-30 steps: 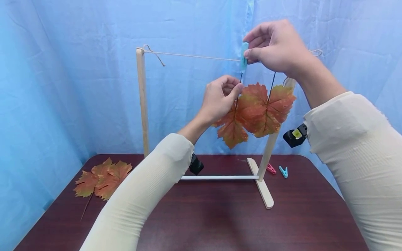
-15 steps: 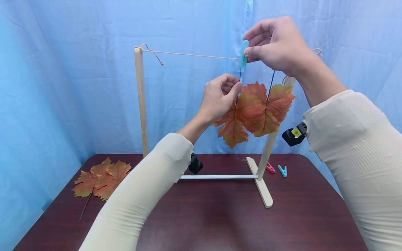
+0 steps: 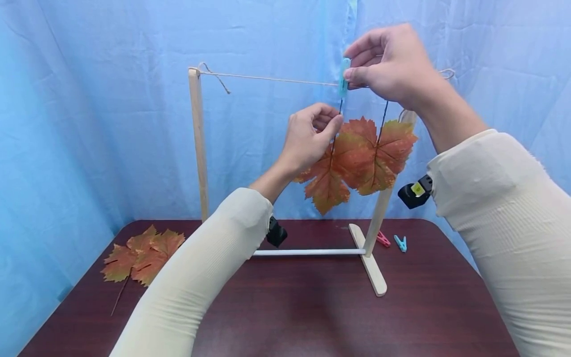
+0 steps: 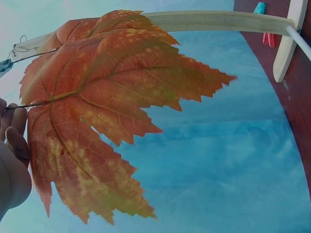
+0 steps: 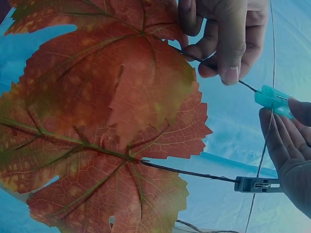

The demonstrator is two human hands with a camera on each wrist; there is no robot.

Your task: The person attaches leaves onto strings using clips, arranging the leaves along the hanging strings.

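My right hand (image 3: 392,67) pinches a light-blue clothespin (image 3: 344,78) high on the string (image 3: 272,78). In the right wrist view this clothespin (image 5: 273,100) sits across the string with the tip of a dark leaf stem at its jaws. Just below, my left hand (image 3: 312,131) pinches that stem between thumb and fingers. The artificial autumn leaf (image 3: 327,186) hangs beneath, orange and red with greenish edges. A second leaf (image 3: 379,158) overlaps it on the right, its stem (image 5: 189,171) held on the string by another clothespin (image 5: 257,185).
A wooden frame, with left post (image 3: 199,144) and right foot (image 3: 369,263), stands on the dark red table (image 3: 312,307). A white rod (image 3: 308,252) joins it low down. More leaves (image 3: 144,253) lie at left; a pink clothespin (image 3: 382,239) and a blue clothespin (image 3: 400,243) lie at right.
Both hands keep their grips on the clothespin and the stem. The whole view has shifted slightly; the leaf in my left hand has swung a little left.
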